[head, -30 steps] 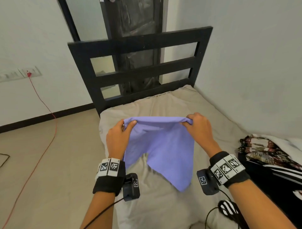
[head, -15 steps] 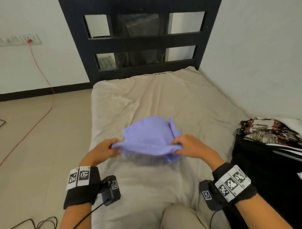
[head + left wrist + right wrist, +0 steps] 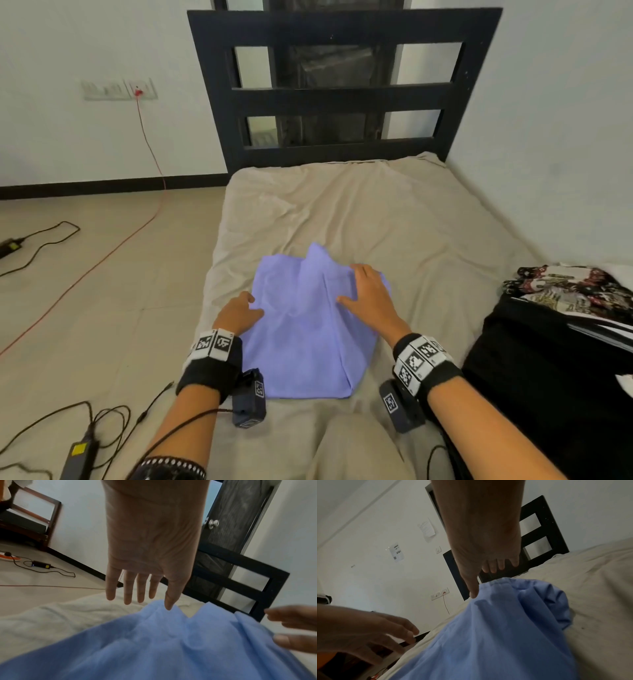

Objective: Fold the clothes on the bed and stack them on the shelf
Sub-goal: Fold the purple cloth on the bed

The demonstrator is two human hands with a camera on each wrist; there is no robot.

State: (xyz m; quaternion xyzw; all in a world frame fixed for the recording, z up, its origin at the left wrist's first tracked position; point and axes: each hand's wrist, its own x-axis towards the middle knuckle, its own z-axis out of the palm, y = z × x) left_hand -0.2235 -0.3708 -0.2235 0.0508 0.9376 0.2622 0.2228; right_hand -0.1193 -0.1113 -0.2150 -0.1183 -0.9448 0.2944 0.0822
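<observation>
Lavender cloth (image 3: 308, 329), a soft garment partly folded, lies flat on the beige sheet of a bed (image 3: 411, 222), in the near half of the mattress, straight ahead of the person whose head camera looks down on it. Its near edge is straight and squared; its far edge, toward twelve o'clock, is uneven, with one pointed flap sticking up past the rest.

The left hand (image 3: 236, 313) lies released at the cloth's nine o'clock edge, fingers straight and slightly spread, its thumb side touching the fabric. The left wrist view shows the fingers extended with nothing between them. It probably pins that edge so the garment does not slide.

The right hand (image 3: 368, 294) rests palm down at the cloth's two o'clock corner, fingers flat and spread, gripping nothing. The spread palm suggests it is smoothing or pressing down a layer just laid over, to set the crease.

At three o'clock, against the wall, a pile of other clothes (image 3: 565, 298) waits on the bed: dark fabric with a patterned red, black and white piece on top, well apart from the lavender garment. These look unfolded.

At twelve o'clock stands a black slatted headboard (image 3: 342, 96). At nine o'clock, on the tiled floor, a red cable (image 3: 150, 150) runs down from a wall socket, and black cords lie nearer.

No shelf shows in any view, so stacking seems some way off; the fold itself appears unfinished.
</observation>
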